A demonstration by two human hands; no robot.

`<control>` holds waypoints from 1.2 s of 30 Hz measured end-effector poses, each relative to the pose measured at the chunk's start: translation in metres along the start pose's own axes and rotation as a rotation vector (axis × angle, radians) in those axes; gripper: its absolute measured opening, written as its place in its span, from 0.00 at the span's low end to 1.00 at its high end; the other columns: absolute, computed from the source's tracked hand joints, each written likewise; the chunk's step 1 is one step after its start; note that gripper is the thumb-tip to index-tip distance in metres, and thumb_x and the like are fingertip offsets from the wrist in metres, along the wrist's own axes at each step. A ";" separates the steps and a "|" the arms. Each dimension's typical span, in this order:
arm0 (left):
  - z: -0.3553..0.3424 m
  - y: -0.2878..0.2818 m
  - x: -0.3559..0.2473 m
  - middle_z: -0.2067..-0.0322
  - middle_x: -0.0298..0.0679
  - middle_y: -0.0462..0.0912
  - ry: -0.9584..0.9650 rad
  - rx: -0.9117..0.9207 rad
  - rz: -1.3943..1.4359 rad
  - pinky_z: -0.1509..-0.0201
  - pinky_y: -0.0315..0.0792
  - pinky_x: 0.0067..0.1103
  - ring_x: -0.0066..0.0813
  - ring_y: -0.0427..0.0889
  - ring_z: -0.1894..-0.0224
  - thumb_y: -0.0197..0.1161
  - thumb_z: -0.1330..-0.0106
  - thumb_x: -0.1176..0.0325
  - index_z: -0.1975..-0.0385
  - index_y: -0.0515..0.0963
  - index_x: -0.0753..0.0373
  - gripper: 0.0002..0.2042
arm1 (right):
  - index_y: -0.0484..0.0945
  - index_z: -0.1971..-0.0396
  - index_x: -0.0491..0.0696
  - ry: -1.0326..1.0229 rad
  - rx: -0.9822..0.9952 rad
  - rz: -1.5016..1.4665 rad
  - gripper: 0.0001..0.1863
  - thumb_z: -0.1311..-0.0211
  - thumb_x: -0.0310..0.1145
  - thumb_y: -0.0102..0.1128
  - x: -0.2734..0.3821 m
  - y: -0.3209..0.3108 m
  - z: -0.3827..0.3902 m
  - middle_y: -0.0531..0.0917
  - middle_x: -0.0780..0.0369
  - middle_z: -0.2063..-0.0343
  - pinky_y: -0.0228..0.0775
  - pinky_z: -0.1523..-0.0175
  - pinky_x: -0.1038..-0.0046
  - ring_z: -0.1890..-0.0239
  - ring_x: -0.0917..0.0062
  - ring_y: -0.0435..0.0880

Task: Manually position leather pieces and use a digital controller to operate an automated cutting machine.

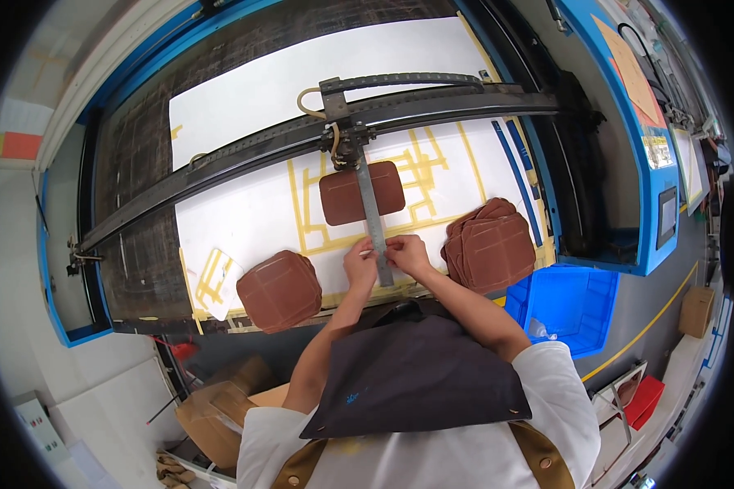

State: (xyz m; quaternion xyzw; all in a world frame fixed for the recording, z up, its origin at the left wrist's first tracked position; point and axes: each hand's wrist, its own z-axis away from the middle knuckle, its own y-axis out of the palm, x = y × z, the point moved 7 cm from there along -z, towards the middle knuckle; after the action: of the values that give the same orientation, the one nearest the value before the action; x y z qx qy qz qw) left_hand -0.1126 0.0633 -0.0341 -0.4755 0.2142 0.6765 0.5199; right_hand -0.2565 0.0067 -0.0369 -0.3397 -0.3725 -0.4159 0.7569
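Note:
My left hand (362, 259) and my right hand (406, 253) meet at the near part of a long metal ruler (369, 204), one on either side, with fingers closed at its edges; any small item between the fingertips is too small to make out. The ruler runs from beneath the black machine head (347, 147) over a single brown rounded panel (339, 196), which lies among yellow tape strips on a white board (249, 220). Stacks of similar brown panels rest left (279, 291) and right (488, 248) of my hands, near the board's front edge.
A black gantry beam (465, 111) spans the blue-framed machine bed, with a blue control housing (652, 236) at right. A taped white template (216, 284) lies far left. Below the bed are a blue plastic crate (583, 306) at right and cardboard boxes (220, 395) at lower left.

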 end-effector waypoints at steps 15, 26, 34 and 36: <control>0.025 0.085 -0.016 0.55 0.38 0.80 0.014 0.389 0.082 0.62 0.80 0.22 0.25 0.81 0.64 0.58 0.37 0.82 0.43 0.74 0.66 0.20 | 0.78 0.56 0.36 0.109 -0.265 -0.178 0.12 0.41 0.19 0.56 -0.007 -0.083 0.070 0.83 0.58 0.71 0.76 0.71 0.78 0.76 0.81 0.83; 0.045 0.054 -0.001 0.71 0.44 0.85 0.605 0.302 -0.434 0.67 0.76 0.28 0.36 0.85 0.69 0.61 0.34 0.65 0.55 0.81 0.61 0.12 | 0.79 0.62 0.41 -0.797 -1.744 0.172 0.06 0.35 0.26 0.56 0.193 -0.446 0.335 0.82 0.60 0.62 0.72 0.54 0.75 0.59 0.77 0.80; 0.062 0.041 0.009 0.77 0.38 0.82 0.827 0.303 -0.751 0.72 0.73 0.30 0.39 0.82 0.76 0.63 0.37 0.57 0.65 0.81 0.52 0.08 | 0.83 0.65 0.47 -0.183 -1.695 0.411 0.11 0.40 0.36 0.56 0.076 -0.624 0.315 0.81 0.54 0.54 0.69 0.43 0.67 0.48 0.63 0.78; 0.061 0.039 0.014 0.78 0.37 0.82 0.792 0.276 -0.729 0.72 0.73 0.31 0.39 0.82 0.76 0.63 0.37 0.56 0.65 0.81 0.52 0.09 | 0.83 0.65 0.47 -0.270 -1.706 0.441 0.10 0.40 0.36 0.57 0.078 -0.628 0.308 0.80 0.54 0.54 0.69 0.42 0.67 0.47 0.62 0.77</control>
State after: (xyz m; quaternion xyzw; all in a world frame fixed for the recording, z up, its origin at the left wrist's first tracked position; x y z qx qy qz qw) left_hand -0.1735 0.1040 -0.0261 -0.6643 0.3016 0.1879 0.6576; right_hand -0.8685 -0.0347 0.3088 -0.8977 0.0517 -0.3528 0.2587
